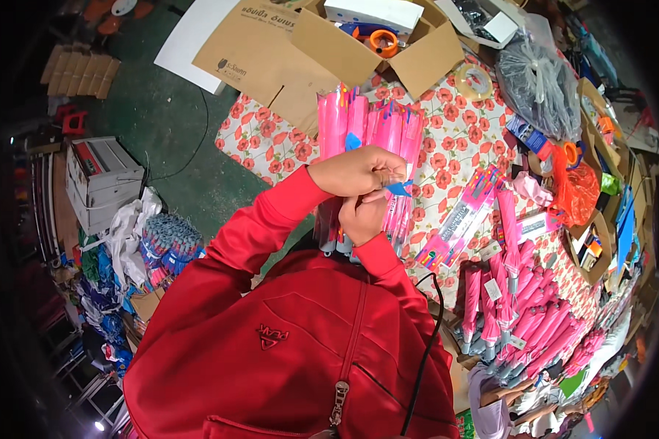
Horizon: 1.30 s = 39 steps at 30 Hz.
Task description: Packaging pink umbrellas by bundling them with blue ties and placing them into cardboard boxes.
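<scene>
Several pink folded umbrellas in clear plastic sleeves (333,124) lie side by side at the table's edge, their grey handle ends toward me. My left hand (359,170) reaches across them from the left, its fingers pinched at a small blue piece (399,188) that looks like tape. Just below it, my right hand (364,219) is closed, fingers curled over the sleeves; what they grip is hidden. Another blue piece (353,140) sticks to the sleeves above my left hand.
A poppy-print cloth covers the table (436,161). Flat printed sleeves (461,219) and a heap of pink umbrellas (527,314) lie to the right. Beyond are an open carton (344,55), a tape roll (474,81) and a tied plastic bag (538,88). A black cable (436,322) hangs beside me.
</scene>
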Each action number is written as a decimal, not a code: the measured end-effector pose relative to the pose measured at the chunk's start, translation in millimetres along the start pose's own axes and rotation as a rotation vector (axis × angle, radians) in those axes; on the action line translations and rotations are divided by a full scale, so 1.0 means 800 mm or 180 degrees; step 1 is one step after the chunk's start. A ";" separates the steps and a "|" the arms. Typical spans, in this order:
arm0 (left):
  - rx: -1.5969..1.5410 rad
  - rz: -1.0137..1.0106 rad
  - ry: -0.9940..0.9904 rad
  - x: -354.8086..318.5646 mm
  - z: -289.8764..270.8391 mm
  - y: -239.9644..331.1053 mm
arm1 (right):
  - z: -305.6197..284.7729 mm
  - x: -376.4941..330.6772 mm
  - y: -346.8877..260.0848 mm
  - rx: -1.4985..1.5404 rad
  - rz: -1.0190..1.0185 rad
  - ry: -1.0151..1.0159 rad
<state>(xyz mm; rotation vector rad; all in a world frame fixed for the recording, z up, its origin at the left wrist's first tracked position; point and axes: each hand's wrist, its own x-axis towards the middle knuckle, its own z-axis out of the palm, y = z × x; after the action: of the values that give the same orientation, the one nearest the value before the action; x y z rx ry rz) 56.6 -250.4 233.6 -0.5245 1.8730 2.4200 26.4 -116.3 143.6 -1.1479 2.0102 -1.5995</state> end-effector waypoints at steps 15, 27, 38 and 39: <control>0.0227 0.0132 0.1508 -0.019 -0.030 -0.064 | -0.023 0.036 -0.021 -0.0171 0.0130 -0.0403; 0.1793 0.0820 0.0791 -0.051 -0.037 -0.073 | -0.067 0.078 -0.050 -0.0464 0.1435 -0.1738; 0.2562 0.1374 0.0660 -0.058 -0.014 -0.074 | -0.101 0.047 -0.011 -0.0256 -0.0061 -0.1451; 0.2481 0.1365 0.0618 -0.058 -0.012 -0.073 | -0.106 0.046 -0.005 -0.0177 -0.0228 -0.1434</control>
<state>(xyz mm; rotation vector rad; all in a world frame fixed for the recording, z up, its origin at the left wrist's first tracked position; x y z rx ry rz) 116.6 -235.6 189.9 -0.3208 3.0087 1.5903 -52.9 -88.0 182.6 -1.4620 1.7410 -1.1834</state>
